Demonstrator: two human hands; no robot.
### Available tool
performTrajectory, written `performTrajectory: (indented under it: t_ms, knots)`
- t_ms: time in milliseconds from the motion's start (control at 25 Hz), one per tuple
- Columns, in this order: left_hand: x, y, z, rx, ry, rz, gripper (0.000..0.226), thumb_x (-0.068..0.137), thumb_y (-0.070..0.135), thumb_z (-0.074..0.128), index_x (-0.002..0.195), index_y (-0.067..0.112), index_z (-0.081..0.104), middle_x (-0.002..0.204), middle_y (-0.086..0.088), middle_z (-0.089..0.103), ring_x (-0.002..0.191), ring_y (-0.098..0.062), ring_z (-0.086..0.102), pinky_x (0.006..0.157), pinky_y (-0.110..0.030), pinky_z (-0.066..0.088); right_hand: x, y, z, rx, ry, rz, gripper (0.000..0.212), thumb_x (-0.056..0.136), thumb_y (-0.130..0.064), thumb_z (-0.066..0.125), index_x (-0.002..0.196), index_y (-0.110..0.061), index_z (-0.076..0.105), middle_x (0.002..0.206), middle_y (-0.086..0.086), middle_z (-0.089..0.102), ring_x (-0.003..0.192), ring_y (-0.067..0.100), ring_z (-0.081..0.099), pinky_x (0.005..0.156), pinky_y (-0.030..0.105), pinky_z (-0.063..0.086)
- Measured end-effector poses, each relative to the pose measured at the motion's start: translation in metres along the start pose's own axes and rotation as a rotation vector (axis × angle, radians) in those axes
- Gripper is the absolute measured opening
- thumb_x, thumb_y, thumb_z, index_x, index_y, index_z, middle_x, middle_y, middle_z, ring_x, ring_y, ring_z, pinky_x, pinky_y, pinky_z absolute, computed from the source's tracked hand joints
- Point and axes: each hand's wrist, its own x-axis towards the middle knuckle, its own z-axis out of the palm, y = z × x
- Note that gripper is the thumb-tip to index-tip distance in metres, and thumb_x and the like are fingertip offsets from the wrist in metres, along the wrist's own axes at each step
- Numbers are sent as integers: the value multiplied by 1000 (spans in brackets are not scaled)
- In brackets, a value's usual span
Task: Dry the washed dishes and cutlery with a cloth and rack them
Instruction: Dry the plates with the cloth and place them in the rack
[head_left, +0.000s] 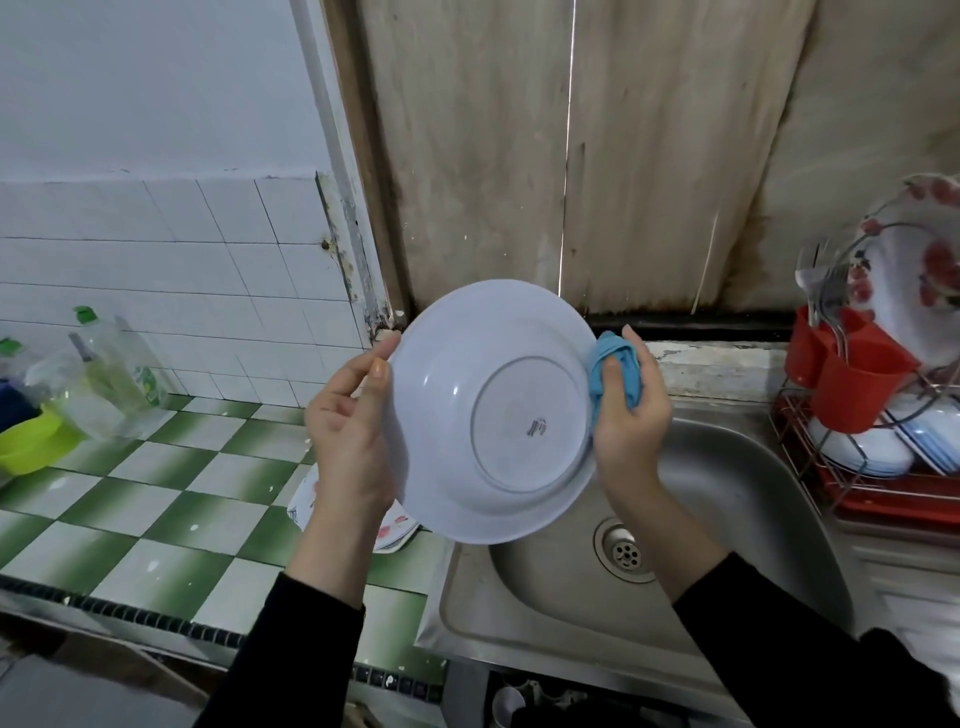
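A white deep plate (493, 410) is held upright above the counter and sink, its underside facing me. My left hand (353, 426) grips its left rim, thumb on the back. My right hand (631, 410) holds a bunched blue cloth (615, 371) against the plate's right rim. At the far right stands a red wire dish rack (883, 483) with stacked white plates (862, 452), a flowered plate (919, 270) standing upright, and red cutlery cups (847, 379) holding forks and spoons (826, 291).
A steel sink (727, 519) with a drain (626, 551) lies below the plate. A flowered dish (395, 530) lies on the green and white tiled counter (156, 509) behind my left arm. Plastic soap bottles (114, 374) and a green tub (31, 441) stand at the left.
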Motion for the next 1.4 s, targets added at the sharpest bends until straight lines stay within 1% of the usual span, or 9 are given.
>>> performTrajectory:
  t_ms: [280, 400, 560, 720, 920, 1040, 1160, 1280, 1400]
  knots:
    - [-6, -10, 8, 276, 145, -307, 35, 103, 41, 37, 122, 20, 57, 131, 6, 59, 120, -14, 50, 98, -26, 42, 43, -35, 16, 445, 196, 200, 20, 94, -13, 58, 76, -14, 66, 64, -5, 63, 64, 10, 60, 62, 25, 50]
    - [1, -4, 5, 239, 139, -649, 55, 97, 62, 29, 141, 32, 40, 154, 2, 31, 140, -25, 29, 106, -62, 27, 50, -35, 15, 560, -78, 89, 22, 84, -17, 57, 62, -16, 60, 61, 0, 50, 61, 15, 47, 58, 25, 41]
    - [10, 8, -8, -118, 18, -901, 33, 92, 33, 36, 116, 19, 55, 127, -22, 45, 115, -51, 49, 79, -72, 46, 53, -29, 9, 518, -516, 42, 25, 86, -24, 53, 74, -17, 73, 71, 0, 65, 67, 15, 59, 63, 24, 49]
    - [18, 9, -20, -238, 124, -760, 53, 91, 7, 31, 141, 22, 41, 127, -20, 50, 102, -42, 57, 63, -63, 55, 50, -16, 3, 294, -786, 359, 30, 86, -12, 50, 80, -18, 79, 81, 1, 74, 81, 18, 69, 68, 25, 56]
    - [18, 7, -26, -119, 101, -463, 35, 103, 17, 37, 125, 27, 62, 124, -11, 64, 109, -31, 62, 84, -42, 52, 24, 17, -1, -512, -933, -61, 32, 97, -12, 52, 113, -38, 59, 121, -3, 54, 106, 5, 54, 95, 33, 49]
    - [15, 8, -27, -96, -9, -356, 33, 102, 29, 41, 101, 34, 73, 136, -8, 55, 122, -31, 57, 101, -45, 45, 16, 33, 20, -484, -710, -168, 37, 98, -17, 51, 128, -37, 50, 133, 5, 44, 119, 20, 47, 103, 46, 46]
    - [6, 9, -15, -37, -124, -358, 30, 100, 28, 42, 123, 31, 61, 119, -12, 63, 113, -26, 63, 99, -40, 48, 5, 21, 55, -381, -575, -128, 46, 100, -20, 47, 143, -32, 39, 153, 1, 33, 140, 18, 32, 108, 41, 43]
    - [-4, 2, -1, 60, -156, -289, 29, 102, 18, 39, 116, 23, 63, 123, -14, 64, 101, -13, 67, 85, -22, 54, -36, -8, 83, -287, -751, -223, 51, 102, -21, 42, 147, -37, 24, 162, -12, 9, 148, 5, 6, 113, 10, 18]
    - [0, 4, -6, -54, -82, -228, 37, 103, 12, 35, 134, 18, 53, 113, -6, 69, 99, -14, 68, 88, -25, 55, -70, -11, 78, -190, -1028, -383, 54, 101, -13, 45, 150, -22, 24, 162, 1, 14, 149, 8, 8, 119, 19, 11]
